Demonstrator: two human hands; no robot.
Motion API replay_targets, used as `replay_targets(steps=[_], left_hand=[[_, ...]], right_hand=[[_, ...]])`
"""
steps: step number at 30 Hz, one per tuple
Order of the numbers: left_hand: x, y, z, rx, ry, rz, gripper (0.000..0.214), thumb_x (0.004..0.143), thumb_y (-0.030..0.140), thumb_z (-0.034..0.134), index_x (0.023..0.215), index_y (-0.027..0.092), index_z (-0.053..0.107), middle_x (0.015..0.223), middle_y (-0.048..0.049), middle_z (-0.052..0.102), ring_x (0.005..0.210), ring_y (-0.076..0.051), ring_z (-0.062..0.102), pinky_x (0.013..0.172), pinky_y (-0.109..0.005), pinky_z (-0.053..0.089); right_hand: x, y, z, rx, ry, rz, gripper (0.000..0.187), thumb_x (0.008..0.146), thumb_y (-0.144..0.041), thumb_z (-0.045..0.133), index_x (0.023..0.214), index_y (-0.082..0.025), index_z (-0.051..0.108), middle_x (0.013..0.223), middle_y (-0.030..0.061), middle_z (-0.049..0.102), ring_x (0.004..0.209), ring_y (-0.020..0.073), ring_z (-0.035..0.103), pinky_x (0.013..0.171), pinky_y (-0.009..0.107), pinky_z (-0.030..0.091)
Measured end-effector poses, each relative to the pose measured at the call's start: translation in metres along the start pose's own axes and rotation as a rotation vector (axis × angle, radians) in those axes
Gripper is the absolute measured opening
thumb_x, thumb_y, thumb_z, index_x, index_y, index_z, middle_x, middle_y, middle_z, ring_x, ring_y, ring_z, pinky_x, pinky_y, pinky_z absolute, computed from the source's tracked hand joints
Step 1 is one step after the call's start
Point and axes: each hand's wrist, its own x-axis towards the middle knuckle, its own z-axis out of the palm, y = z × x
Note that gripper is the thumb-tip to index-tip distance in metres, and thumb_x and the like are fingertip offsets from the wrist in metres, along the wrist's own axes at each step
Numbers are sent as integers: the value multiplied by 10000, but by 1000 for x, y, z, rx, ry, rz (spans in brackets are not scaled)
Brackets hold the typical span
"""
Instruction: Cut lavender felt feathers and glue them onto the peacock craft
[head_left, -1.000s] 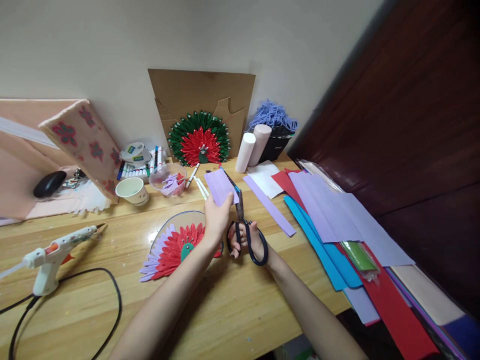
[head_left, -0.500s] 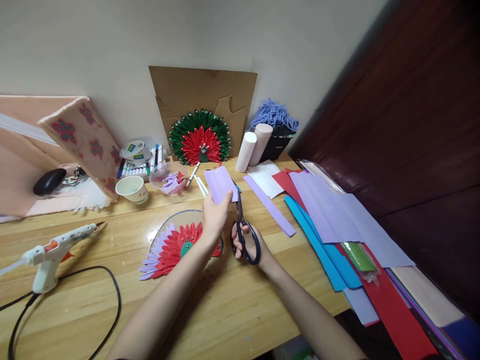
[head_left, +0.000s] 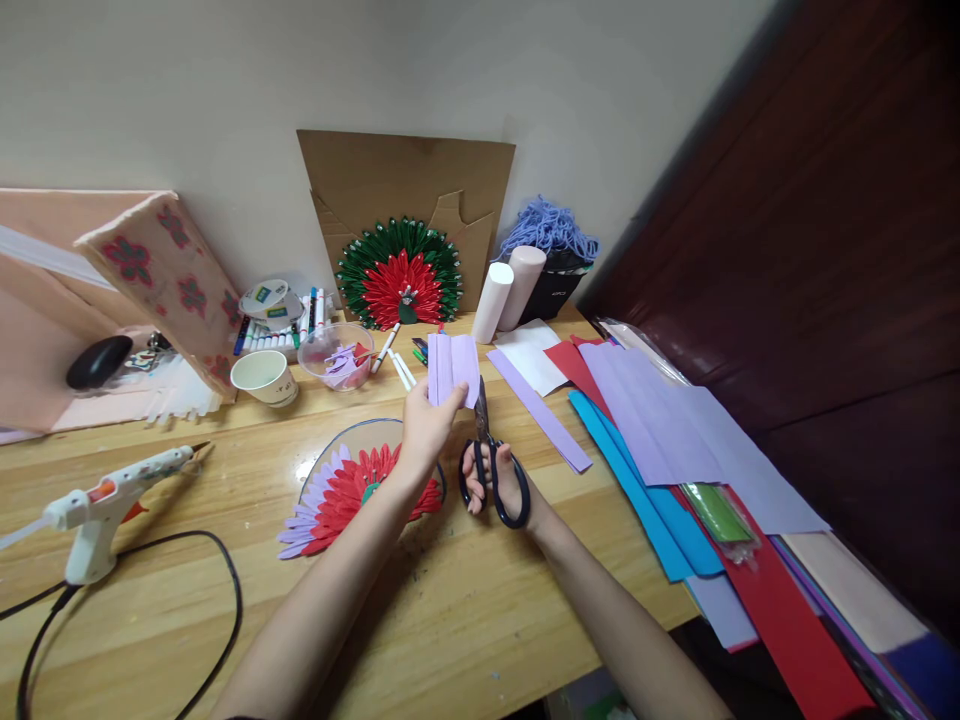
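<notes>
A pleated lilac sheet (head_left: 453,365) is held up over the middle of the bench (head_left: 480,625), its folds running lengthwise. The left hand (head_left: 431,418) has its grip clamped on the sheet's lower end, thumb across the front. The right hand's (head_left: 508,478) grip is closed around black-handled scissors (head_left: 484,430), fingers through the loops; the blades point away from the person, just beside the sheet's right edge, and whether they touch it I cannot tell.

Below the left forearm lies a round panel with a part-covered peacock (head_left: 341,512) of red and lilac petals. Right of the scissors is a loose lilac strip (head_left: 538,410), near a white sheet (head_left: 531,357). Beyond the hands, a green-and-red peacock (head_left: 401,275) stands against a cardboard panel (head_left: 405,170), with two pale cylinders (head_left: 493,303) to its right. Farther left are a clear bowl of scraps (head_left: 311,365), a paper cup (head_left: 264,388) and a white glue gun (head_left: 105,510); farther right, overlapping lilac, red and blue sheets (head_left: 649,425).
</notes>
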Motion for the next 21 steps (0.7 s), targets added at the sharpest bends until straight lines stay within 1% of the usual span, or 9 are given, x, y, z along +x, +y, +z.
replay_targets(steps=[4,7,10,16,19,21], left_hand=[[-1,2,1,-27,-12,-19,260,619,327,695,739,100,652,659,-48,661,619,-176,600,614,-267,453],[0,2,0,-27,-16,-21,266,617,333,695,738,100,652,648,-43,654,602,-168,589,605,-265,448],[2,1,-2,-15,-32,-24,266,633,343,682,740,102,648,632,-35,642,590,-159,579,600,-262,443],[6,-3,-5,-10,21,-52,270,626,346,685,720,98,633,619,-17,609,574,-133,545,585,-245,426],[9,-7,-5,-87,36,-53,297,626,352,692,758,93,632,649,-18,609,593,-125,549,602,-247,445],[11,-10,-4,-156,46,-58,344,625,359,697,826,88,633,711,-33,632,626,-126,568,628,-256,467]], right_hand=[[1,2,-2,-19,33,-1,761,559,-885,354,752,-163,496,431,-72,439,337,94,478,380,212,390],[2,5,-2,-21,53,6,717,564,-865,409,727,-171,486,420,-76,425,320,96,463,343,202,357],[4,7,-1,-14,83,19,642,607,-813,452,685,-177,477,394,-79,403,286,92,433,304,195,323],[4,-2,3,-12,104,47,501,652,-671,545,665,-173,491,367,-81,409,256,75,410,266,172,303],[3,-4,4,11,108,57,436,669,-606,562,689,-175,500,366,-80,420,274,87,439,267,170,312],[3,-2,4,27,100,72,442,657,-609,568,686,-172,505,366,-82,421,267,80,428,261,166,310]])
